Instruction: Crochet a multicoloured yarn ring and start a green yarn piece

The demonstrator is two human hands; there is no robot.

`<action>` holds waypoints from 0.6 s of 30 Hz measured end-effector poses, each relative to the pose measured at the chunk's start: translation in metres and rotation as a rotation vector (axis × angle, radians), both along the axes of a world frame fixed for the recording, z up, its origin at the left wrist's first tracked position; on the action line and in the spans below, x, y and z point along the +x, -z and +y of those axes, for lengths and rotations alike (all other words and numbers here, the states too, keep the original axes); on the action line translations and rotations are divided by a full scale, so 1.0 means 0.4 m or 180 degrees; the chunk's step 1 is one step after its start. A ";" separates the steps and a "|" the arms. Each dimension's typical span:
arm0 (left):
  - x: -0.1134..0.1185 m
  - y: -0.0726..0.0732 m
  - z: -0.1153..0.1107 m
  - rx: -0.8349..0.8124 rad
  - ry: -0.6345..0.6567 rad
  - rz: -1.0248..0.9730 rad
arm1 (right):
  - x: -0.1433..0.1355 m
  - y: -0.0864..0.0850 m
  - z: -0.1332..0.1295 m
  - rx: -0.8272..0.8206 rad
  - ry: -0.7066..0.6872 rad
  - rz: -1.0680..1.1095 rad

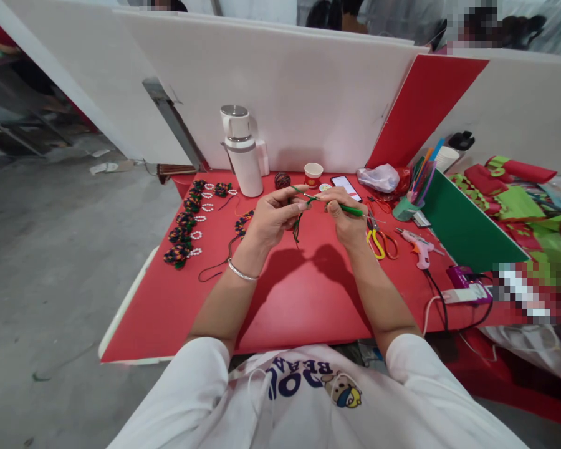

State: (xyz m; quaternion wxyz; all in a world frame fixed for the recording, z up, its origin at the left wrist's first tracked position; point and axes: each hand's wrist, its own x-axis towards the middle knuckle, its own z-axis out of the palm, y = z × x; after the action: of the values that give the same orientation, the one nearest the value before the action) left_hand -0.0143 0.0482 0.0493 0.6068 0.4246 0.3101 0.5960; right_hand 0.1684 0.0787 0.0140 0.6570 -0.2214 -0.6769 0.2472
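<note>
White T-shirt (pixel 318 368) cloth fills the bottom of the frame, nearest the lens, with forearms reaching up from it to the centre. At frame centre, the fingers of the left hand (pixel 277 215) pinch a strand of green yarn (pixel 296 229), whose worked end dangles below them. Fingers of the right hand (pixel 346 226) are closed around a green-handled hook (pixel 351 210), its metal shaft pointing left to the yarn between the hands. Just beyond, at upper centre, stand a paper cup (pixel 313 169) and a dark yarn ball (pixel 282 181), with a lit phone (pixel 346 188) to their right. Left of centre, a white flask (pixel 244 165) rises from the red tabletop (pixel 285 318); multicoloured knitted pieces (pixel 177 252) with white bead loops line the table's left edge. Right of centre lie yellow-handled scissors (pixel 381 254) and a pink glue gun (pixel 422 252), below a pen cup (pixel 406 211). White panels (pixel 285 81) span the top.
</note>
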 end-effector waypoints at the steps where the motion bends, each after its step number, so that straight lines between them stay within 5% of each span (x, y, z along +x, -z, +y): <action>1: -0.003 -0.003 -0.001 -0.0001 0.0004 0.0025 | 0.003 0.003 0.003 -0.0067 -0.0078 -0.0009; 18: -0.028 -0.005 0.004 -0.0012 0.0126 0.0442 | 0.051 -0.007 0.016 -0.0036 -0.0621 -0.0418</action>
State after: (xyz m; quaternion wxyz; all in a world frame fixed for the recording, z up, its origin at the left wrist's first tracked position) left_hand -0.0256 0.0500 0.0514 0.5964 0.4699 0.3441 0.5524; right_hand 0.1888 0.0851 0.0169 0.5828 -0.1740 -0.7354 0.2988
